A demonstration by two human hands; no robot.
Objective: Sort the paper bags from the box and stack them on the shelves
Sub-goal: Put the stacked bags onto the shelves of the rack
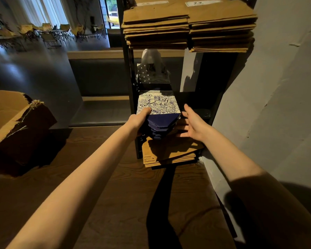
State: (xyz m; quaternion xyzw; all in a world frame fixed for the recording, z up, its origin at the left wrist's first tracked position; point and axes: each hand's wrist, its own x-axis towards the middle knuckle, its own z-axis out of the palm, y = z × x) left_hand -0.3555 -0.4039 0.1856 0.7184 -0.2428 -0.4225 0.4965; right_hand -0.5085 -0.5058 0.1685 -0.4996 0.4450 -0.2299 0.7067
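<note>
My left hand (140,118) grips a stack of blue-and-white patterned paper bags (158,105) by its left side, thumb on top, at the front of the black shelf unit (131,83). The stack's dark blue folded bottoms (162,124) face me. Just right of the stack, my right hand (192,123) hovers with its fingers spread, holding nothing. Below the stack lies a pile of brown paper bags (171,151) on the lowest shelf. Two tall piles of brown bags (188,26) fill the top shelf. The torn cardboard box (16,126) stands at the left on the wooden table.
A white and dotted bag (151,69) sits on the middle shelf behind the stack. A grey wall (267,87) runs close along the right. The dark wooden tabletop (101,186) lies under my arms. Chairs and tables stand far back at the left.
</note>
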